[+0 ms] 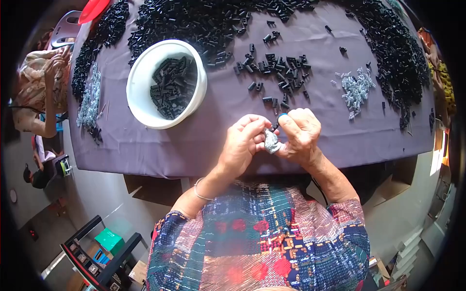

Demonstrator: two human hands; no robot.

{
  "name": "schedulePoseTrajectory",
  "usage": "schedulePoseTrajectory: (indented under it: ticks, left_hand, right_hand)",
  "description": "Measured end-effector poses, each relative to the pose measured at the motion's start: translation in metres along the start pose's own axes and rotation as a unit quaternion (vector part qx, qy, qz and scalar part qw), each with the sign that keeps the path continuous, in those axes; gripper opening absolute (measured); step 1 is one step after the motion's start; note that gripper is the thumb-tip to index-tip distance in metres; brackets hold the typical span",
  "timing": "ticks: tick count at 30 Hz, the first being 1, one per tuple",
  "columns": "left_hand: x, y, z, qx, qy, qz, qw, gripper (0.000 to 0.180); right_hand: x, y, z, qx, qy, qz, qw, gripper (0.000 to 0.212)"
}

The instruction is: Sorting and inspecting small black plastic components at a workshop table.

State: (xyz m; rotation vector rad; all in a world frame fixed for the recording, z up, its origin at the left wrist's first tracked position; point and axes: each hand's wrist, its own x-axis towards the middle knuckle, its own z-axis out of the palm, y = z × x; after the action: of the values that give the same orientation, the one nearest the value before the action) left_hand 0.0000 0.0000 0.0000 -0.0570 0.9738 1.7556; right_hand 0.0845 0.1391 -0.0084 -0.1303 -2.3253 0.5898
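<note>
My left hand [244, 140] and my right hand [302, 133] meet over the table's near edge, with fingers bent and closed. Between their fingertips a small black plastic piece [275, 127] shows in part. Just below it, a crumpled silvery-grey lump [272, 142] sits between the two hands; what it is, and which hand bears it, I cannot make out. A blue band [281, 115] shows by my right thumb. Beyond my hands lies a loose group of short black tubular pieces [281, 72]. To the right is a small pile of silvery springs or coils [357, 91].
A white tub [134, 97] partly filled with black pieces stands left of my hands on the purple cloth [320, 63]. Large heaps of black pieces [189, 24] cover the far side. More silvery pieces [89, 104] lie at left. Other people [41, 89] sit at both sides.
</note>
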Motion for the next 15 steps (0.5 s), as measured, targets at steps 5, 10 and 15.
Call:
schedulePoseTrajectory:
  ticks: [5,10,15]
  left_hand:
    - [0.002,0.003,0.001,0.013,-0.037,0.002,0.999,0.025]
    - [0.0,0.003,0.002,-0.016,-0.07,-0.015,0.997,0.02]
    - [-0.011,0.005,-0.001,0.139,-0.014,0.03,0.99,0.013]
  right_hand:
    - [0.003,0.002,0.002,0.019,0.031,-0.019,0.999,0.024]
    - [-0.005,0.003,0.001,0.0,0.028,-0.032,0.999,0.024]
    - [-0.002,-0.005,-0.008,0.059,-0.037,-0.04,0.997,0.028]
